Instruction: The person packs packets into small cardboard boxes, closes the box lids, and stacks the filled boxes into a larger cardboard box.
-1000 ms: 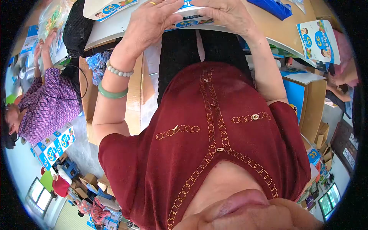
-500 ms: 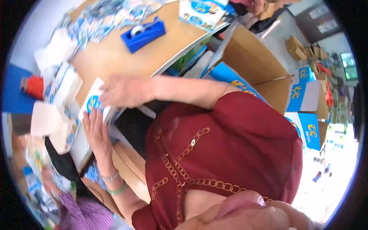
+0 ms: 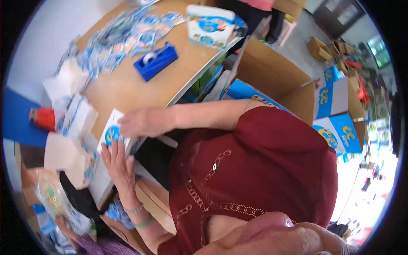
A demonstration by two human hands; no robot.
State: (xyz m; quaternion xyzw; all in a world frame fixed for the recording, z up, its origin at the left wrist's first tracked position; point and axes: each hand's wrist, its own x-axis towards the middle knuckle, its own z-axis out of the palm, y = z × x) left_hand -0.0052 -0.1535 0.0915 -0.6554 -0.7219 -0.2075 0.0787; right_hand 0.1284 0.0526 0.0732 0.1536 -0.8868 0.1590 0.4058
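1 wht/blu box [image 3: 112,133] under L fingers [image 3: 114,153], R fingers [image 3: 128,121] at edge.

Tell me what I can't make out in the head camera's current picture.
All in the head view:
- White box: part hidden under the left hand.
- Right hand: details blurred.
- Purple sleeve: cut off by the bottom edge.
- Packets: print too small to read.

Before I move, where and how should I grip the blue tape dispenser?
Probably pinch the blue tape dispenser across its long sides, from above with the right hand: its long, narrow body rests on the table, roll exposed on top.
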